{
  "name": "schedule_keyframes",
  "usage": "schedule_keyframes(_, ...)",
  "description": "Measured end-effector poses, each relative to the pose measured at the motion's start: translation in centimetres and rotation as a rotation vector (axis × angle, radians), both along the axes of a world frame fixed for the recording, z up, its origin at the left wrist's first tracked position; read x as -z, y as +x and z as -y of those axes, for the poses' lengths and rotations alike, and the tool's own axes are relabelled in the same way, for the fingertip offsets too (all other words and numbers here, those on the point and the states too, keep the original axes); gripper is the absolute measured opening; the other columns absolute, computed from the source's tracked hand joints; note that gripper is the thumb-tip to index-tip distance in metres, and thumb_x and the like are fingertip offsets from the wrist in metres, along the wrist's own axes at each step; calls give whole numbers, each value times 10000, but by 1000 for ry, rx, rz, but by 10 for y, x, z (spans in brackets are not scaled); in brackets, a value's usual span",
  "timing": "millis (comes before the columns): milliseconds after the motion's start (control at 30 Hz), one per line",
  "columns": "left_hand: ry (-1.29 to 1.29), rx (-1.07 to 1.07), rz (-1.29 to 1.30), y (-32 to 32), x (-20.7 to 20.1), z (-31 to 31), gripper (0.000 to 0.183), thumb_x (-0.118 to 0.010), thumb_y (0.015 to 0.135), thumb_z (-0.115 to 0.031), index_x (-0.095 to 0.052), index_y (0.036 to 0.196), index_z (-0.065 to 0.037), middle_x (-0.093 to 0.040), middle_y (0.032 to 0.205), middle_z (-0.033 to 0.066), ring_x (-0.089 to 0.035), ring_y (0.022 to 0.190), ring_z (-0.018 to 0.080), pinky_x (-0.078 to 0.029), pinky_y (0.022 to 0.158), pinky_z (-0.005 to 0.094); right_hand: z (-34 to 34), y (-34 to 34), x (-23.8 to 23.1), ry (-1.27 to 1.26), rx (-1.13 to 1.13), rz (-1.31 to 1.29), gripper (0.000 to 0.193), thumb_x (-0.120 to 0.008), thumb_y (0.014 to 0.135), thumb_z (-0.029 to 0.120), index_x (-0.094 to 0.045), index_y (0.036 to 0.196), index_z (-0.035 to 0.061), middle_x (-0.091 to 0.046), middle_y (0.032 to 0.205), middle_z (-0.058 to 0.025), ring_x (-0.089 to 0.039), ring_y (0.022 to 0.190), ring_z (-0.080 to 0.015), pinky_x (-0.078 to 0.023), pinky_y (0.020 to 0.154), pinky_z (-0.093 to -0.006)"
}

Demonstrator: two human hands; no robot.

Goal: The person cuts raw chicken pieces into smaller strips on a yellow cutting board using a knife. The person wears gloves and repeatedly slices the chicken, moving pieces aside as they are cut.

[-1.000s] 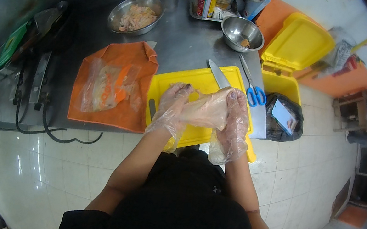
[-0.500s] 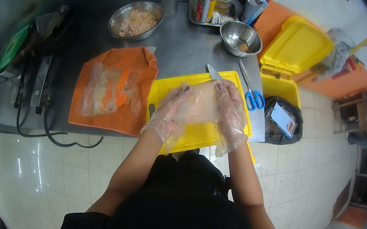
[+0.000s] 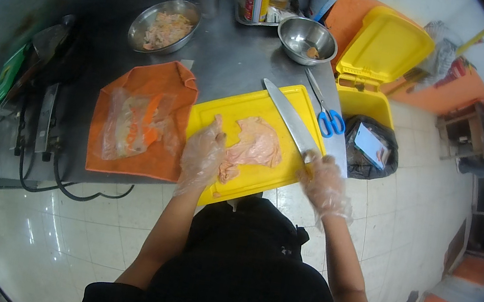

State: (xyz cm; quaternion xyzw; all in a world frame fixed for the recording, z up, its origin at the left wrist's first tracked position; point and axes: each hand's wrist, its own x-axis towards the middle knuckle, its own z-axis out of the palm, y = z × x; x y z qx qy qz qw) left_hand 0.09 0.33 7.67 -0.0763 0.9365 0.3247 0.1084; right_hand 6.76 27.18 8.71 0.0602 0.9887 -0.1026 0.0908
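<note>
A flat piece of raw, pale pink chicken skin or meat (image 3: 254,145) lies spread on a yellow cutting board (image 3: 203,193), with a small crumpled part at its lower left. My left hand (image 3: 203,156), in a clear plastic glove, rests on the board's left edge beside the meat, fingers stretched out. My right hand (image 3: 321,182), gloved alike, is closed around the handle of a large kitchen knife (image 3: 289,118). The blade lies slantwise over the board's right part, its tip pointing away to the far left. Blue-handled scissors (image 3: 330,123) lie just right of the board.
Left of the board, an orange cloth (image 3: 99,143) carries a clear plastic bag (image 3: 134,126). Behind stand a bowl of chopped meat (image 3: 166,33), a steel bowl (image 3: 306,41) and a tray with a can (image 3: 256,1). A yellow lidded bin (image 3: 387,47) stands right of the counter.
Both hands have let go of the meat, which now lies on the board. My left hand moved to the board's left edge; my right moved right and took hold of the knife.
</note>
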Motion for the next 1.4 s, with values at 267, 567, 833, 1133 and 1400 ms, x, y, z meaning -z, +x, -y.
schedule_keyframes(267, -258, 422, -580, 19, 8, 1, 293, -652, 1049, -231, -669, 1284, -56, -711, 1196, 148, -672, 1169, 266, -495, 1083, 469, 8, 18, 33, -164, 79, -116, 578, -623, 978, 49, -479, 1531, 129, -630, 1176, -308, -695, 1022, -480, -572, 891, -516)
schedule_keyframes(567, -49, 535, -638, 18, 61, -19, 200, -706, 1001, -159, -691, 1173, -59, -714, 1140, 121, -662, 1151, 274, -470, 1126, 386, 68, 60, 2, -550, -75, 60, 766, -524, 1020, 77, -172, 1688, 207, -664, 1108, -338, -687, 967, -502, -540, 892, -559)
schedule_keyframes(833, 104, 573, -661, 12, 56, -15, 203, -677, 1018, -151, -698, 1168, -16, -719, 1174, 173, -673, 1163, 328, -495, 1100, 387, 86, 97, 21, -427, -13, 131, 739, -503, 1057, 98, -148, 1693, 221, -659, 985, -297, -701, 859, -451, -557, 787, -540)
schedule_keyframes(1133, 124, 589, -603, 2, 63, -17, 160, -658, 932, -107, -710, 1061, -28, -688, 1200, 162, -641, 1255, 365, -510, 1059, 471, 115, 49, 19, -466, 163, 181, 712, -506, 1058, 89, -187, 1687, 182, -679, 1048, -351, -676, 914, -518, -527, 789, -581)
schedule_keyframes(1400, 17, 558, -526, 8, 63, -15, 247, -658, 934, -90, -672, 1177, -49, -639, 1335, 157, -584, 1350, 357, -426, 1173, 487, 123, 47, 6, -441, 128, 95, 706, -459, 1074, 109, -139, 1694, 217, -683, 988, -355, -706, 884, -486, -548, 791, -566)
